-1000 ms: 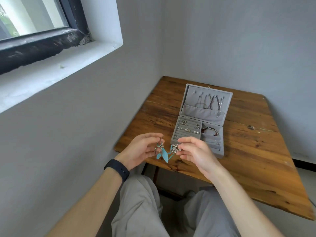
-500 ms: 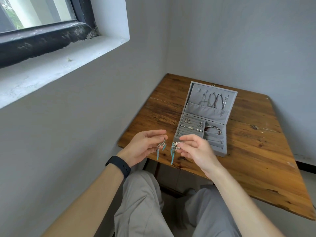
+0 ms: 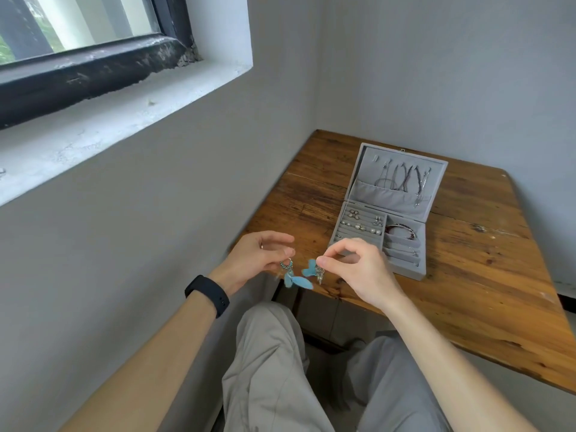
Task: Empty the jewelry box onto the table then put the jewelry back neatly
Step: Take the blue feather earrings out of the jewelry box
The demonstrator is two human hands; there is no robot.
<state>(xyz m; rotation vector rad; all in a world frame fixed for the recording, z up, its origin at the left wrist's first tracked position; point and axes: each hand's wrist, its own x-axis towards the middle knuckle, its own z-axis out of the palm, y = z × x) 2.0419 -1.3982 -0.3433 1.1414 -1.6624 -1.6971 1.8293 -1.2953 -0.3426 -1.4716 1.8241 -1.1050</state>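
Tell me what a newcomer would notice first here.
First, the hands at the near edge of the table: the left hand pinches the left earring, the right hand the right earring, each with a blue feather. Behind them the open box sits on the table, necklaces in its lid.

Your two turquoise feather earrings (image 3: 294, 280) look soft and matt, hung from dull silvery metal. The grey rectangular jewelry box (image 3: 408, 272) is lined in matt, velvety cloth. The brown plank table (image 3: 486, 275) is worn, scuffed wood with a faint sheen.
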